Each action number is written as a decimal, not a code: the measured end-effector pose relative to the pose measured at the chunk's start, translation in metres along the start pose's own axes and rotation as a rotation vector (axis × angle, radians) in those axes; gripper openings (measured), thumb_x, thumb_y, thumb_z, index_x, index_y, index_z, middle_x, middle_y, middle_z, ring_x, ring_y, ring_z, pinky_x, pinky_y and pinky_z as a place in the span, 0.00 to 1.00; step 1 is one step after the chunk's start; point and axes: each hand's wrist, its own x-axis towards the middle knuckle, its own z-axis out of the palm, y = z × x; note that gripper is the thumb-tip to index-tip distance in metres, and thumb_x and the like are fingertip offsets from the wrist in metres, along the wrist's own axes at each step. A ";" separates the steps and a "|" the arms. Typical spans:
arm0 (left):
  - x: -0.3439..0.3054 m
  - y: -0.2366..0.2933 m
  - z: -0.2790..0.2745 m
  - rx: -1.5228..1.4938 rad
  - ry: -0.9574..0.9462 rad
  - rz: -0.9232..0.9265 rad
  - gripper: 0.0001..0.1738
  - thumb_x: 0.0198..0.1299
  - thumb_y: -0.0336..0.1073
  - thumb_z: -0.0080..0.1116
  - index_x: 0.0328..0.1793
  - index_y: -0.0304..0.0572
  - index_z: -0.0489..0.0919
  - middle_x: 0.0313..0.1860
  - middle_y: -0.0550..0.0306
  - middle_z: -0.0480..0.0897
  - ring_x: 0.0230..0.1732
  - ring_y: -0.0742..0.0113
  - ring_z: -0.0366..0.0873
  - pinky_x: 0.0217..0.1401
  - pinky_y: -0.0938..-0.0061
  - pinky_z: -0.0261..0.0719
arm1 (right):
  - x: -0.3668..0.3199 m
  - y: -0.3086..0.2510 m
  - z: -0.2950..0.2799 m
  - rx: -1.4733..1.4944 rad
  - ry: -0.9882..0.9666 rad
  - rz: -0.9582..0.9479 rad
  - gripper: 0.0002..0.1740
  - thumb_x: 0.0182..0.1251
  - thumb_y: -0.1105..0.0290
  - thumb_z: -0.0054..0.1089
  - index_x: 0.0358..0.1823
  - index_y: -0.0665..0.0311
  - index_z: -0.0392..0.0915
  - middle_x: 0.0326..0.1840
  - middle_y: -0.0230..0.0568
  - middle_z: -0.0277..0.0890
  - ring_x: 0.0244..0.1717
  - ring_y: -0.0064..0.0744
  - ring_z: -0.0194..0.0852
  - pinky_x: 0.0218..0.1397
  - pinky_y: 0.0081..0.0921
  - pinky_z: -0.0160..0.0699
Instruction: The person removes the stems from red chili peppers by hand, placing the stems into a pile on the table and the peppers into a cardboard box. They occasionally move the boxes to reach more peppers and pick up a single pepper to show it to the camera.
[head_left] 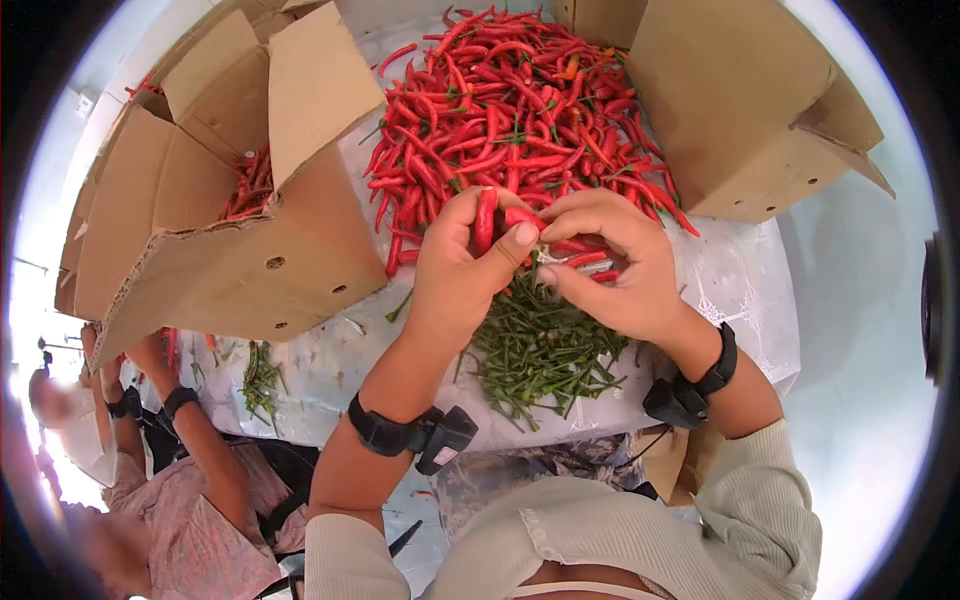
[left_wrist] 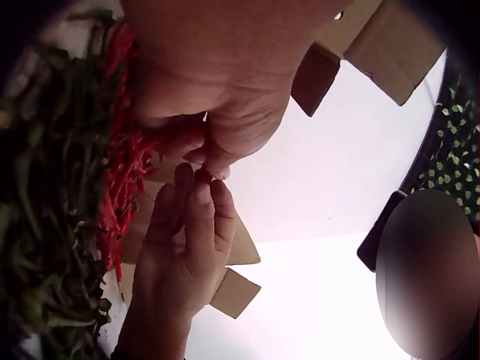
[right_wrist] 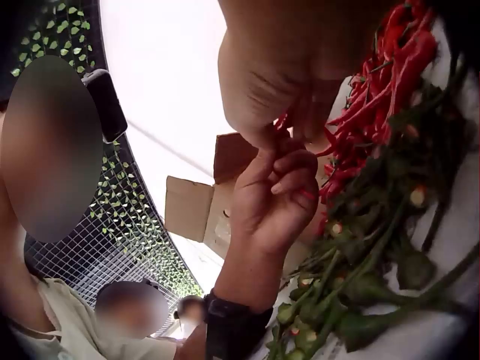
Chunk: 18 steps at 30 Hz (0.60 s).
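Both hands meet over the near edge of a pile of red chili peppers (head_left: 510,110). My left hand (head_left: 450,265) holds a red chili pepper (head_left: 485,222) against its fingers, and its thumb and fingers pinch a second chili pepper (head_left: 519,216). From the other side, the fingertips of my right hand (head_left: 637,262) pinch the end of that second pepper. In the left wrist view the right hand (left_wrist: 191,247) faces the camera, fingertips together with the left hand's. Directly below the hands lies a heap of green chili stems (head_left: 545,350).
A cardboard box (head_left: 300,270) with chili peppers inside stands at the left, another cardboard box (head_left: 740,100) at the back right. Small green stems (head_left: 262,385) lie on the white tablecloth (head_left: 430,400). Another person's hands (head_left: 150,360) work at the lower left.
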 end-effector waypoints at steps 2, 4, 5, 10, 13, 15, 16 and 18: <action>0.000 -0.002 -0.001 0.029 0.041 0.022 0.12 0.63 0.34 0.63 0.48 0.41 0.75 0.33 0.68 0.76 0.31 0.82 0.71 0.34 0.85 0.70 | 0.001 -0.001 0.001 0.034 -0.014 0.094 0.17 0.52 0.84 0.66 0.44 0.66 0.76 0.41 0.43 0.80 0.46 0.40 0.81 0.50 0.30 0.78; -0.002 -0.002 0.002 0.063 0.029 0.036 0.12 0.63 0.34 0.64 0.48 0.39 0.75 0.36 0.65 0.76 0.35 0.80 0.72 0.38 0.83 0.73 | 0.000 -0.004 0.005 0.125 0.015 0.278 0.19 0.54 0.83 0.64 0.48 0.67 0.72 0.42 0.45 0.79 0.46 0.42 0.82 0.49 0.30 0.79; -0.002 -0.002 0.004 0.082 0.021 0.044 0.12 0.63 0.34 0.64 0.48 0.39 0.75 0.38 0.64 0.76 0.37 0.79 0.73 0.41 0.81 0.74 | 0.000 -0.003 0.007 0.053 0.004 0.264 0.20 0.55 0.83 0.63 0.49 0.67 0.71 0.42 0.46 0.79 0.46 0.42 0.82 0.49 0.30 0.79; -0.005 -0.015 0.007 0.103 0.039 0.066 0.15 0.70 0.34 0.52 0.59 0.38 0.71 0.51 0.57 0.72 0.52 0.72 0.72 0.57 0.75 0.72 | -0.002 0.002 0.017 0.007 0.008 0.331 0.18 0.61 0.80 0.58 0.53 0.68 0.68 0.41 0.49 0.77 0.41 0.39 0.82 0.44 0.26 0.78; -0.004 -0.017 0.011 0.211 -0.044 0.182 0.20 0.73 0.38 0.46 0.67 0.38 0.68 0.58 0.52 0.71 0.61 0.64 0.69 0.66 0.69 0.66 | -0.001 -0.011 0.016 0.119 -0.011 0.403 0.19 0.59 0.77 0.61 0.52 0.68 0.70 0.41 0.48 0.76 0.39 0.41 0.79 0.42 0.26 0.76; -0.006 -0.012 0.016 0.227 -0.176 0.234 0.24 0.74 0.41 0.45 0.70 0.38 0.66 0.64 0.49 0.69 0.67 0.60 0.65 0.72 0.66 0.60 | -0.002 -0.011 0.016 0.090 -0.023 0.330 0.19 0.57 0.75 0.63 0.50 0.68 0.73 0.40 0.48 0.75 0.38 0.41 0.78 0.41 0.27 0.75; -0.006 -0.016 0.015 0.273 -0.234 0.253 0.27 0.73 0.42 0.46 0.73 0.37 0.63 0.70 0.48 0.66 0.71 0.56 0.61 0.75 0.64 0.54 | -0.006 -0.005 0.015 0.029 -0.027 0.252 0.19 0.56 0.74 0.64 0.49 0.68 0.74 0.40 0.48 0.75 0.39 0.41 0.77 0.42 0.28 0.74; -0.004 -0.010 0.011 0.301 -0.317 0.218 0.32 0.74 0.46 0.44 0.77 0.35 0.55 0.74 0.50 0.61 0.74 0.60 0.56 0.76 0.65 0.51 | -0.003 -0.002 0.014 -0.065 -0.023 0.086 0.16 0.55 0.72 0.64 0.45 0.68 0.77 0.38 0.47 0.73 0.40 0.41 0.75 0.43 0.31 0.73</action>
